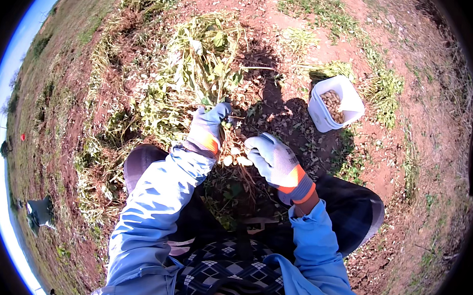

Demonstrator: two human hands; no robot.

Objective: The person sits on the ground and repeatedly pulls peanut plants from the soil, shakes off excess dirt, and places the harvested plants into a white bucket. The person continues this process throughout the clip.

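Observation:
My left hand (pixel 207 126), in a grey and orange work glove, grips the stems of an uprooted peanut plant (pixel 209 55). Its leafy top spreads away from me, and the roots hang toward my lap. Several pale peanut pods (pixel 235 157) cling among the roots between my hands. At those pods is my right hand (pixel 273 159), gloved alike, with thumb and fingers drawn together at a pod (pixel 244 161). Whether the fingers actually hold that pod is hard to see. To the right, a white square plastic bucket (pixel 316 109) leans on the soil with loose peanuts (pixel 332 104) inside.
Heaps of pulled, wilting plants (pixel 107 118) lie along the left. Reddish soil (pixel 382 161) with dry leaf litter surrounds the bucket. My bent knees (pixel 354 208) frame the work area. A dark green sack-like object (pixel 40 212) sits far left.

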